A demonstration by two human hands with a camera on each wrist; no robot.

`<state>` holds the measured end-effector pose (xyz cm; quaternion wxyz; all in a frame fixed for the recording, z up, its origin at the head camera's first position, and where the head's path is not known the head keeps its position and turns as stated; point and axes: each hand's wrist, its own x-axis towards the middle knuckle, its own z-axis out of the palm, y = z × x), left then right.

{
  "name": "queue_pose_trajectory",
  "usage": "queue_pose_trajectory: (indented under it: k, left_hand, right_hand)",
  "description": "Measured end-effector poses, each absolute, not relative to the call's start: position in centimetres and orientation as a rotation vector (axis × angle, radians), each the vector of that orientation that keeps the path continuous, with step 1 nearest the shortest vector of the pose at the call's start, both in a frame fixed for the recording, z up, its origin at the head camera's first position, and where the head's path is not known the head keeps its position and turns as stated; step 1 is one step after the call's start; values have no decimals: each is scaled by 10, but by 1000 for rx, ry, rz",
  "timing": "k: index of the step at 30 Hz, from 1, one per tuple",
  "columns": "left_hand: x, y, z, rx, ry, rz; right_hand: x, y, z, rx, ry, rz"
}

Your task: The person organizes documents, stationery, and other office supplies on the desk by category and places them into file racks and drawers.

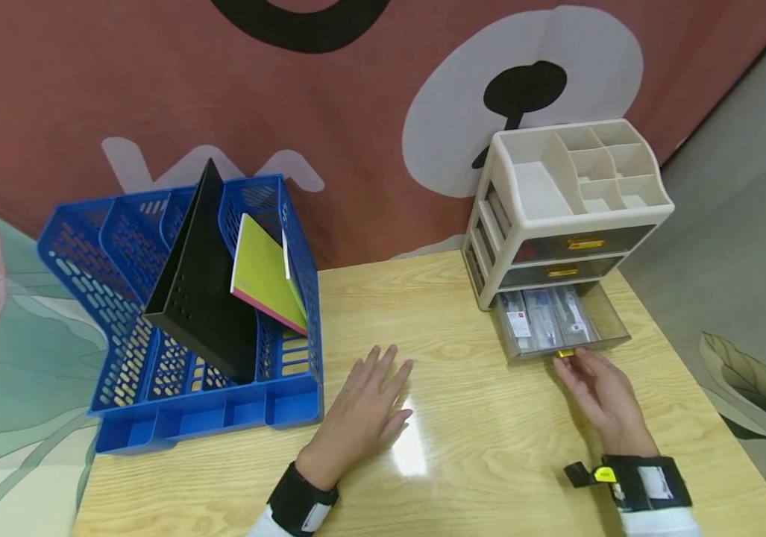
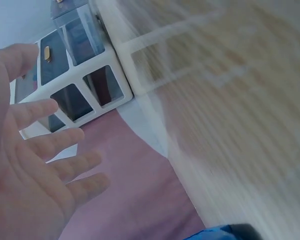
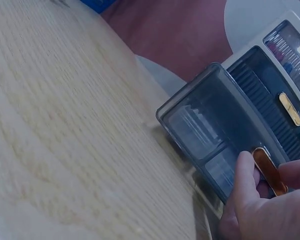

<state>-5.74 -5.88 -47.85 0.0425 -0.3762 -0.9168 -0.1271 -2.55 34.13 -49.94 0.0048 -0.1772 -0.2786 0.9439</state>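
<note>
My right hand [image 1: 603, 399] holds the gold handle [image 3: 270, 171] of the bottom drawer [image 1: 603, 346], with thumb and fingers at its two sides. The translucent grey drawer is pulled out of a cream desktop organizer [image 1: 505, 257] at the right of the table. Inside lie several clear plastic packets [image 1: 544, 317] and a white-labelled one [image 1: 519, 324] at the left. My left hand [image 1: 359, 410] is over the wooden tabletop with its fingers spread, holding nothing. In the left wrist view, the palm [image 2: 25, 185] faces the camera.
A blue perforated file rack [image 1: 208, 412] stands on the left, with a black folder [image 1: 211, 298] and a yellow-green notebook [image 1: 265, 272] leaning in it. Two more gold-handled drawers above the pulled one are shut. The organizer's top has small compartments [image 1: 537, 186]. A patterned cloth [image 1: 356, 112] hangs behind.
</note>
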Motion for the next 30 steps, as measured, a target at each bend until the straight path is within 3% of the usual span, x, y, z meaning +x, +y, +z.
queue_pose_trajectory:
  k: [10,30]
  left_hand:
    - [-59,-71,-479,-1120,-2818,-384]
    - [-54,-99,-482,-1099,-2851,-309]
  right_hand:
    - [-40,340,-493,-491,-886,2969]
    - [-73,347,-485,-611,-1179,2891]
